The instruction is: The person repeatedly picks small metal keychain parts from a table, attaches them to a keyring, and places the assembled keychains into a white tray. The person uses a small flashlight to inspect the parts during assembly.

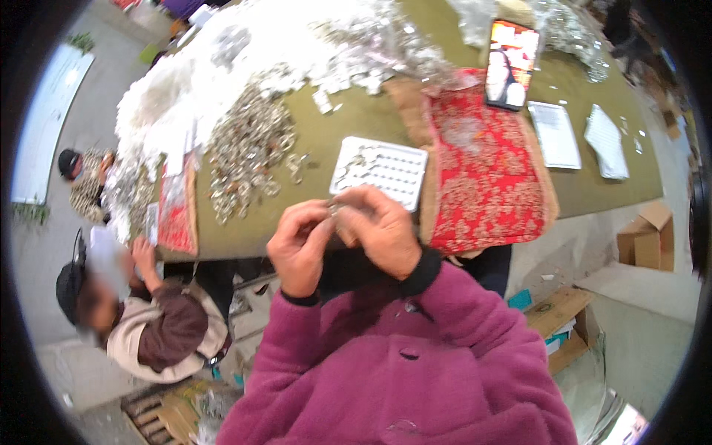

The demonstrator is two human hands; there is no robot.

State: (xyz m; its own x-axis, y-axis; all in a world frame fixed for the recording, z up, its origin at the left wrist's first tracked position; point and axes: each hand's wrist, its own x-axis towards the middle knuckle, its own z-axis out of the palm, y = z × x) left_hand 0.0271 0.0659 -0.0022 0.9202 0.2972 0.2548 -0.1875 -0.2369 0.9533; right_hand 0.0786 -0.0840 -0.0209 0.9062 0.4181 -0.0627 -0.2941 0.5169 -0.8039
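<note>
Meeting above the near edge of the green tabletop, the left hand and right hand are bent inward, thumbs and forefingers drawn to a narrow pinch. Held between their fingertips is a small piece; blur prevents its kind from being determined. Just beyond the fingers lies a white slotted tray, its left part bearing loose shiny pieces. Left of the tray, a mound of small shiny parts is spread from the near edge toward the middle. To the right, a red floral cloth reaches the near edge; an upright-facing smartphone stands at its far end. Two white stacks of sheets lie nearer the right edge. Clear plastic bags cover the far left corner. Near the left edge, a co-worker sits, one hand at the tabletop.
</note>
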